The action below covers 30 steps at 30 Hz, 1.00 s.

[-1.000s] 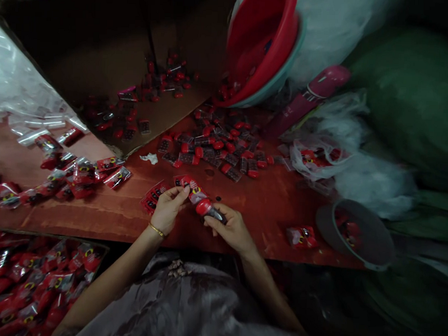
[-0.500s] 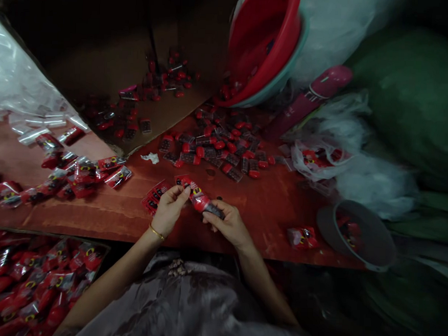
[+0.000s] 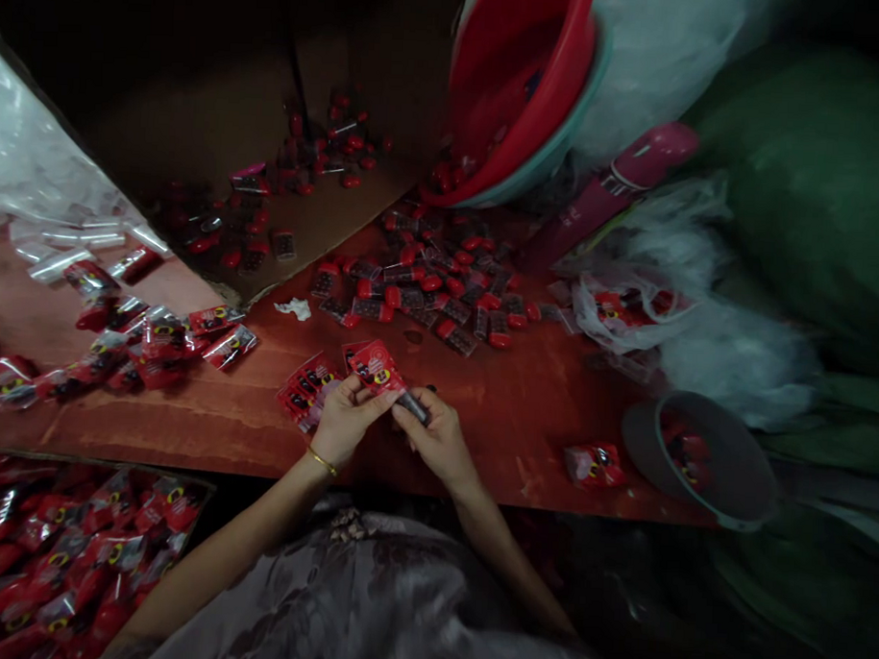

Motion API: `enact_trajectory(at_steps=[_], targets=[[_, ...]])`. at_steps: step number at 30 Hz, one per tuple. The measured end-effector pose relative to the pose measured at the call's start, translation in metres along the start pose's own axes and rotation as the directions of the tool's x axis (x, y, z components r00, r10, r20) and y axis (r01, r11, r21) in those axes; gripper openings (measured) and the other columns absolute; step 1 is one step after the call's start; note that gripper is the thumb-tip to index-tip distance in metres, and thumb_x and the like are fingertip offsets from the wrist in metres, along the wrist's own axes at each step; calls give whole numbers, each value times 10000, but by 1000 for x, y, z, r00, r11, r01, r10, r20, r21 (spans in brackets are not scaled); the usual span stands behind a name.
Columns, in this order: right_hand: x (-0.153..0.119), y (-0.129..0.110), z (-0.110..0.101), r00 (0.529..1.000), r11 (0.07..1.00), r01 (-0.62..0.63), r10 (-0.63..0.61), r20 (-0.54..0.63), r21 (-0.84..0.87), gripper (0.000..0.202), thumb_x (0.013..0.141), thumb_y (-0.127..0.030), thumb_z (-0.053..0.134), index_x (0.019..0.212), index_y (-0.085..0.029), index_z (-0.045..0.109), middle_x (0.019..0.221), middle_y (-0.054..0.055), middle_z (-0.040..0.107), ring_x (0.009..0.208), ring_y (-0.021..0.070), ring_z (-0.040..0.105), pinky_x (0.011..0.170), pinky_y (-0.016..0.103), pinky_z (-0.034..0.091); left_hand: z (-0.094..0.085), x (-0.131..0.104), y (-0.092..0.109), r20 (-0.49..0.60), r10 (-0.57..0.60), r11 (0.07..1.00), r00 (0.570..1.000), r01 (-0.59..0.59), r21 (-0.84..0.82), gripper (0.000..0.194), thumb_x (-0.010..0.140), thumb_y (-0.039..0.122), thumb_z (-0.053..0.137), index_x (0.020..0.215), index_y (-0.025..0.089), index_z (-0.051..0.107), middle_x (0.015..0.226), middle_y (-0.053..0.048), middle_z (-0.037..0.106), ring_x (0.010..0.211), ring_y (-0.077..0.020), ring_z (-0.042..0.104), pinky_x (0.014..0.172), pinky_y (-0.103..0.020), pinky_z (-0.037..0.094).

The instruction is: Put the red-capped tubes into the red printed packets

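here, a red printed packet (image 3: pixel 376 365) is being pinched by the left hand (image 3: pixel 346 419), while a dark tube (image 3: pixel 414 406) at the packet's lower end is being gripped by the right hand (image 3: pixel 438 439).

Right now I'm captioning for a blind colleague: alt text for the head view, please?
A person's left hand pinches a red printed packet while the right hand holds a dark container at the packet's lower end, over a reddish table. Beyond lie loose red-capped containers; more red packets lie left.
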State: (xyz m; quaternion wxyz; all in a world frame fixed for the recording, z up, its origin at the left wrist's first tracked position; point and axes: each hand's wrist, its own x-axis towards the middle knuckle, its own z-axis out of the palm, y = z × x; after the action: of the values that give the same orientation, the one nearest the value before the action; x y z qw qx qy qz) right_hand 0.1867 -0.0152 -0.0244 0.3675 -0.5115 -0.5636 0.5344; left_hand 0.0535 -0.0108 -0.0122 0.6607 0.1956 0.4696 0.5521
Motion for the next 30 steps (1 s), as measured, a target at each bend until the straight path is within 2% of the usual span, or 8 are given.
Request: enact_trajectory(at_steps=[5, 10, 15, 19, 22, 25, 28, 30], targets=[[6, -4, 3, 994, 995, -55, 47, 99, 80, 279, 762, -459, 591, 764, -199, 491, 577, -56, 520, 430, 65, 445, 391, 176, 364, 0, 3, 1, 42, -72, 995, 997, 75, -61, 348, 443, 289, 845, 680, 126, 650, 593, 18, 642, 527, -68, 554, 537, -183, 437], [4, -3, 10, 995, 974, -8, -14, 98, 226, 295, 817, -464, 524, 962, -208, 491, 789, -9, 617, 496, 71, 538, 523, 220, 459, -2, 6, 4, -46, 55, 992, 997, -60, -112, 335, 500, 277, 825, 749, 140, 646, 667, 21, 655, 554, -53, 551, 543, -169, 433], [4, -5, 14, 1000, 989, 21, -22, 5, 147, 279, 823, -469, 515, 882, -197, 511, 699, -14, 627, 447, 74, 530, 462, 210, 430, -1, 1, -4, 126, -10, 998, 992, 18, -61, 324, 581, 386, 771, 705, 142, 599, 486, 61, 528, 377, -57, 439, 375, -192, 372], [15, -5, 12, 1000, 986, -22, 24, -10, 163, 316, 709, -487, 635, 739, -204, 499, 574, -46, 573, 424, 79, 487, 426, 206, 395, -5, 0, 0, 92, -2, 997, 996, 10, -82, 311, 575, 351, 785, 745, 139, 633, 599, 18, 628, 511, -75, 557, 526, -198, 462], [26, 0, 16, 992, 995, 66, -58, -115, 69, 364, 607, -466, 725, 614, -205, 472, 511, -64, 490, 447, 75, 429, 440, 204, 358, -12, 0, 7, 85, -84, 991, 993, 92, -93, 337, 517, 320, 822, 747, 140, 652, 702, -22, 691, 628, -111, 630, 657, -234, 500], [35, 4, 26, 972, 984, 151, -165, -167, -92, 389, 603, -488, 723, 570, -206, 457, 520, -58, 473, 478, 82, 409, 469, 212, 349, -20, -2, 13, 72, -209, 972, 975, 215, -91, 349, 495, 322, 833, 739, 154, 650, 714, -32, 707, 629, -139, 657, 679, -276, 523], [45, -1, 27, 961, 927, 199, -248, -124, -317, 327, 645, -491, 694, 675, -205, 538, 600, -26, 561, 544, 114, 490, 541, 237, 399, -33, -1, 26, 63, -300, 949, 952, 304, -81, 307, 530, 291, 821, 744, 158, 645, 718, -49, 715, 639, -168, 675, 676, -298, 536], [53, -5, 14, 937, 824, 243, -335, -95, -512, 302, 724, -476, 627, 825, -193, 598, 750, 33, 643, 698, 168, 565, 673, 285, 442, -49, 3, 43, 10, -266, 957, 964, 266, -112, 218, 618, 263, 769, 759, 154, 644, 756, -65, 720, 696, -178, 685, 699, -293, 538]])
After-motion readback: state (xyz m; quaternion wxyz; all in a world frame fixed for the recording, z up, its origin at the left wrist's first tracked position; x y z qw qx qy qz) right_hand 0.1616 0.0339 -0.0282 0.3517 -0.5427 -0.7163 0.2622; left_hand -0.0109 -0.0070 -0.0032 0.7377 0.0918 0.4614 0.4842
